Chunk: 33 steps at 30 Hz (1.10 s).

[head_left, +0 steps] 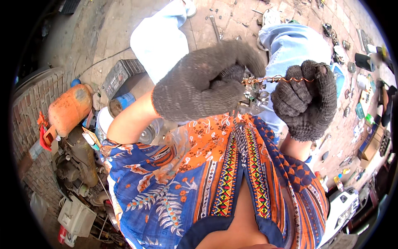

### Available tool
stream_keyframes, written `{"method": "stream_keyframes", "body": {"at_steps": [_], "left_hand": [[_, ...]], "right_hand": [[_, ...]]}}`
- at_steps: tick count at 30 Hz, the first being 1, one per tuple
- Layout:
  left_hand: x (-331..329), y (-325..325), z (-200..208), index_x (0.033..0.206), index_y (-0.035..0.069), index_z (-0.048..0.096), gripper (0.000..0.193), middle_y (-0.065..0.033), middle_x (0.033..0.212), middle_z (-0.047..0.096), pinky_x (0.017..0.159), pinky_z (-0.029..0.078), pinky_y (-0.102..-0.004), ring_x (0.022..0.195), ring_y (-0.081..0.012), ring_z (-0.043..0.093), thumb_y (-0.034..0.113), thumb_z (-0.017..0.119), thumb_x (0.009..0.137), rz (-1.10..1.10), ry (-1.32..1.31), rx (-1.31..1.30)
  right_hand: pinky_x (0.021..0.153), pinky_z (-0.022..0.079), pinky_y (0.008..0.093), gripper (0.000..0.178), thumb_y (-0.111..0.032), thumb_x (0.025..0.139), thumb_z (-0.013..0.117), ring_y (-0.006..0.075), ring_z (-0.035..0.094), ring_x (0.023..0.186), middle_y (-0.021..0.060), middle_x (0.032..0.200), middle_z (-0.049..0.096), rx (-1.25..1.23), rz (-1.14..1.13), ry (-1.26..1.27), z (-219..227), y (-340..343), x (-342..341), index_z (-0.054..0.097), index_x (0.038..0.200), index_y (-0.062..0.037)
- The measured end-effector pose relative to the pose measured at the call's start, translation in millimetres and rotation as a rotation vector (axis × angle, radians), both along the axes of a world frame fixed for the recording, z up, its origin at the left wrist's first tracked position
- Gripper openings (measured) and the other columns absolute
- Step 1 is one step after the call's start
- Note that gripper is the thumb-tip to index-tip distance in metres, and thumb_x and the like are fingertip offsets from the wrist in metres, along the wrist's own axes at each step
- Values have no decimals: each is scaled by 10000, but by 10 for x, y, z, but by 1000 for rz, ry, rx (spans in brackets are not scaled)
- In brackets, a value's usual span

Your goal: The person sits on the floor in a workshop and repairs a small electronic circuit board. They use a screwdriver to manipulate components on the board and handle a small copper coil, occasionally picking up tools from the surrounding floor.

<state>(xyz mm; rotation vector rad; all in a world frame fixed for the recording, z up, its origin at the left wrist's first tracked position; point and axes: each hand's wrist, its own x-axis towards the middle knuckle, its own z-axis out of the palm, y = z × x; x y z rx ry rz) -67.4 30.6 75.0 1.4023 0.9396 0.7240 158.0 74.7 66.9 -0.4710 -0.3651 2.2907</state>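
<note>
Left grip [203, 83]: your gloved hand closed on the metal part [253, 96].
Right grip [306, 97]: closed on the twisted copper wire [273, 79].
Wire: spanned between both your grips.

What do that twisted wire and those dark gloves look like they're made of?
The wire looks like bare copper: reddish-orange, shiny, twisted into a spiral between the two hands. The gloves, on the left hand and right hand, look like knitted cotton or a similar yarn: dark grey, matte, with a coarse knit visible, no coating that I can see.
</note>
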Motion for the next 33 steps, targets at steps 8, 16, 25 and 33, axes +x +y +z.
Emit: {"method": "stream_keyframes", "body": {"at_steps": [8, 16, 25, 33], "left_hand": [[182, -58, -159, 1023, -40, 613, 184, -95, 874, 684, 636, 514, -249, 780, -122, 647, -12, 610, 842, 242, -47, 209], [290, -97, -260, 969, -25, 647, 176, -112, 818, 669, 640, 514, -272, 735, -141, 648, 100, 620, 850, 465, -56, 152], [209, -110, -317, 972, -49, 631, 199, -85, 856, 672, 660, 516, -276, 786, -130, 647, 94, 635, 834, 388, -268, 21], [81, 10, -340, 944, -47, 636, 197, -135, 865, 671, 682, 543, -316, 747, -201, 663, 38, 658, 767, 186, -27, 529]], "right_hand": [[545, 409, 304, 159, -236, 771, 653, 182, 505, 588, 37, 678, 529, 621, -396, -774, -254, -193, 69, 598, 826, -97], [615, 469, 387, 226, -295, 676, 698, 264, 599, 654, 54, 697, 606, 1976, 160, -1404, -31, -113, 10, 669, 825, -127], [481, 366, 357, 142, -170, 750, 687, 245, 538, 531, 80, 628, 561, 1649, 114, -1111, 110, -104, -47, 597, 688, -79], [860, 507, 356, 449, 49, 736, 714, 225, 606, 999, 130, 1083, 619, 1004, 34, -716, -99, -100, 21, 543, 1149, 5]]}}
